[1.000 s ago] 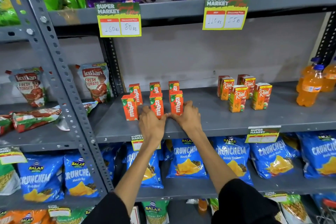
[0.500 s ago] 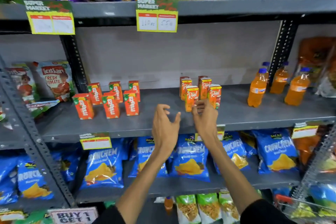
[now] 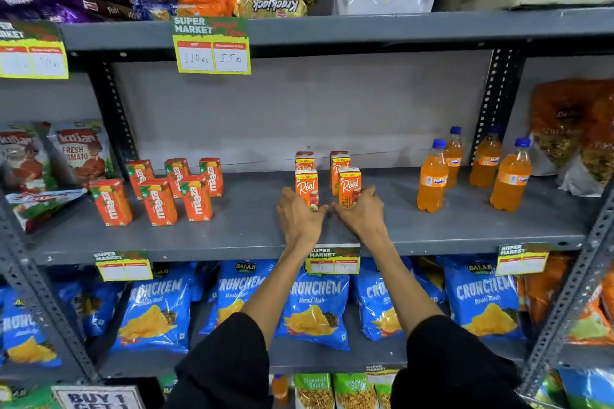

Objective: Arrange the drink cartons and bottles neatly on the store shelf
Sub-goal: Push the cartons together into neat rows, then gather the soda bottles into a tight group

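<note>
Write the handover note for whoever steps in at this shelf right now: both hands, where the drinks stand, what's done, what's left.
Left hand: open, palm down, fingers at the base of the front-left orange Real juice carton.
Right hand: open, cupped against the front-right Real carton. Neither carton is lifted.
Two more Real cartons stand behind them.
Six orange Maaza cartons stand left on the grey metal shelf in two rows of three, looking tidy.
Four orange Fanta bottles with blue caps stand right, loosely staggered.
Left: square up the Real cartons, then line up the bottles.
</note>
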A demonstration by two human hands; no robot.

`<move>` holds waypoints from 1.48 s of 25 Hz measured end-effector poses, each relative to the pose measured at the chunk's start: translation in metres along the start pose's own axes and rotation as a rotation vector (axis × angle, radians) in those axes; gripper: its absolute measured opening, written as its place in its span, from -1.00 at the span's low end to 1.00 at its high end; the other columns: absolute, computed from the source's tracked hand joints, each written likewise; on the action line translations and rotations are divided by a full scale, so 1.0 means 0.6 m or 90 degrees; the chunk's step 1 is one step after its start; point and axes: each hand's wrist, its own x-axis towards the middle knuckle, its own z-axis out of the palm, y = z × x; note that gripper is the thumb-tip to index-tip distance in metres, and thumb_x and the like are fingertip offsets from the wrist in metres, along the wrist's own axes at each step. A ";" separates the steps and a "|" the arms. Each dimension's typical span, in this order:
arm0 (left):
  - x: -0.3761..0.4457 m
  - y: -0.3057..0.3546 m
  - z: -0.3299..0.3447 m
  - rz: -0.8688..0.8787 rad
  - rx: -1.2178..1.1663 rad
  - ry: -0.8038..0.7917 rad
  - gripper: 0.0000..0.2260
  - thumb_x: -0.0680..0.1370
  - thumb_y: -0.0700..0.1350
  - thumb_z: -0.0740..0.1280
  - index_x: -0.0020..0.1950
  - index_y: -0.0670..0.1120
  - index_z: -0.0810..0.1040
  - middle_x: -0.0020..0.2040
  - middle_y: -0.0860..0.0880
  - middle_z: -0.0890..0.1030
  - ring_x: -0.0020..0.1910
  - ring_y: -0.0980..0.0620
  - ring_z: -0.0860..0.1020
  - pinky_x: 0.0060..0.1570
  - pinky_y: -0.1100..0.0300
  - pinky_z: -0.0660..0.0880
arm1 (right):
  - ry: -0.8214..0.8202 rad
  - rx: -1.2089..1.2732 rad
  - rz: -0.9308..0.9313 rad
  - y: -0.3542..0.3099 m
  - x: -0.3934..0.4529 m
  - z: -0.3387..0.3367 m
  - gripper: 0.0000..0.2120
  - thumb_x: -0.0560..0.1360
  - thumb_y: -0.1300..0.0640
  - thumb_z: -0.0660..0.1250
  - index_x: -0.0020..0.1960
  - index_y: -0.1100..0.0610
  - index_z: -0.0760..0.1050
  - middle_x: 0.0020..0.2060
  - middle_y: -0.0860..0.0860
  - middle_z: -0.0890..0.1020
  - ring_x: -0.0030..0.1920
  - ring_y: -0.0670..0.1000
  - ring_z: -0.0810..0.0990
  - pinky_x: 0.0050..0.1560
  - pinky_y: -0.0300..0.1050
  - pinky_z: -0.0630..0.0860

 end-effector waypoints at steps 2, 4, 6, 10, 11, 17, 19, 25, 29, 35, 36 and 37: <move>0.003 -0.004 0.006 0.001 0.027 0.021 -0.44 0.38 -0.02 0.60 0.18 -0.20 0.39 0.09 -0.20 0.59 0.08 -0.21 0.58 0.03 -0.14 0.60 | 0.002 0.004 -0.007 0.005 0.003 0.004 -0.37 0.33 -0.13 0.52 0.16 0.22 0.33 0.10 0.22 0.59 0.17 0.25 0.57 0.12 0.15 0.58; 0.002 -0.010 0.008 0.014 0.044 0.036 -0.48 0.41 -0.03 0.58 0.17 -0.19 0.38 0.08 -0.19 0.59 0.06 -0.19 0.59 0.01 -0.13 0.61 | 0.006 0.007 -0.017 0.010 0.002 0.008 -0.41 0.33 -0.13 0.51 0.12 0.20 0.34 0.05 0.20 0.61 0.11 0.23 0.60 0.06 0.14 0.61; 0.001 -0.016 0.009 0.027 0.052 0.042 -0.50 0.42 -0.04 0.57 0.17 -0.19 0.38 0.08 -0.19 0.58 0.07 -0.18 0.58 0.00 -0.11 0.62 | 0.007 0.005 -0.029 0.011 -0.001 0.010 -0.43 0.34 -0.13 0.52 0.11 0.19 0.35 0.03 0.18 0.63 0.08 0.22 0.62 0.05 0.14 0.62; 0.004 -0.019 0.011 0.042 0.057 0.040 -0.51 0.42 -0.01 0.56 0.15 -0.19 0.39 0.07 -0.19 0.58 0.05 -0.17 0.58 0.00 -0.11 0.61 | 0.006 -0.015 -0.035 0.011 -0.002 0.013 -0.39 0.35 -0.18 0.53 0.16 0.17 0.37 0.06 0.15 0.64 0.10 0.20 0.63 0.07 0.17 0.62; 0.005 -0.019 0.011 0.042 0.061 0.041 -0.50 0.42 0.01 0.56 0.14 -0.18 0.39 0.07 -0.18 0.59 0.05 -0.17 0.59 0.01 -0.11 0.61 | 0.005 -0.014 -0.034 0.011 -0.002 0.014 -0.38 0.35 -0.20 0.53 0.16 0.16 0.37 0.06 0.15 0.64 0.10 0.20 0.63 0.07 0.17 0.62; -0.003 -0.011 0.003 0.009 0.026 0.018 -0.41 0.40 0.04 0.57 0.24 -0.18 0.36 0.15 -0.17 0.54 0.13 -0.18 0.55 0.06 -0.08 0.57 | -0.006 0.029 -0.014 0.002 -0.019 -0.004 -0.32 0.33 -0.20 0.54 0.23 0.13 0.34 0.11 0.12 0.65 0.15 0.17 0.64 0.11 0.11 0.63; -0.019 -0.005 -0.009 0.019 -0.016 0.067 -0.35 0.39 0.08 0.57 0.29 -0.17 0.35 0.20 -0.16 0.49 0.17 -0.14 0.50 0.07 -0.03 0.55 | 0.002 0.076 -0.019 0.002 -0.035 -0.019 -0.32 0.38 -0.13 0.53 0.32 0.16 0.34 0.14 0.13 0.64 0.14 0.13 0.64 0.05 -0.05 0.59; -0.109 0.082 0.016 0.240 -0.236 0.069 -0.81 0.53 -0.12 0.45 0.04 -0.05 0.48 -0.09 0.01 0.55 -0.18 0.09 0.51 -0.19 0.15 0.52 | 0.177 0.128 -0.104 0.071 -0.065 -0.121 -0.71 0.53 0.03 0.40 0.17 0.13 0.48 -0.04 0.06 0.66 -0.07 0.03 0.66 -0.05 -0.03 0.63; -0.133 0.157 0.114 0.241 -0.266 -0.068 -0.87 0.52 -0.15 0.45 -0.03 -0.03 0.51 -0.21 0.02 0.59 -0.29 0.12 0.54 -0.24 0.11 0.56 | 0.254 0.086 -0.068 0.147 -0.011 -0.218 -0.69 0.50 0.03 0.41 0.16 0.10 0.42 0.03 0.08 0.62 0.04 0.12 0.62 0.03 0.10 0.59; -0.117 0.219 0.244 0.065 -0.220 -0.191 -0.37 0.44 -0.10 0.55 0.42 -0.17 0.35 0.29 -0.17 0.54 0.27 -0.14 0.52 0.26 -0.08 0.49 | 0.358 -0.121 0.138 0.239 0.082 -0.311 -0.22 0.36 -0.04 0.55 0.36 0.30 0.26 0.25 0.29 0.43 0.24 0.33 0.45 0.14 0.22 0.49; -0.112 0.225 0.257 0.049 -0.196 -0.218 -0.30 0.43 -0.09 0.56 0.46 -0.19 0.30 0.37 -0.21 0.50 0.34 -0.17 0.48 0.31 -0.10 0.45 | 0.346 -0.123 0.169 0.254 0.096 -0.320 -0.17 0.33 -0.05 0.57 0.37 0.31 0.25 0.26 0.30 0.42 0.25 0.35 0.45 0.15 0.24 0.48; -0.105 0.229 0.268 0.042 -0.184 -0.240 -0.30 0.43 -0.08 0.57 0.45 -0.21 0.30 0.37 -0.22 0.51 0.34 -0.18 0.49 0.32 -0.08 0.45 | 0.328 -0.114 0.190 0.269 0.109 -0.326 -0.13 0.31 -0.06 0.58 0.39 0.31 0.23 0.28 0.31 0.41 0.27 0.36 0.44 0.17 0.25 0.48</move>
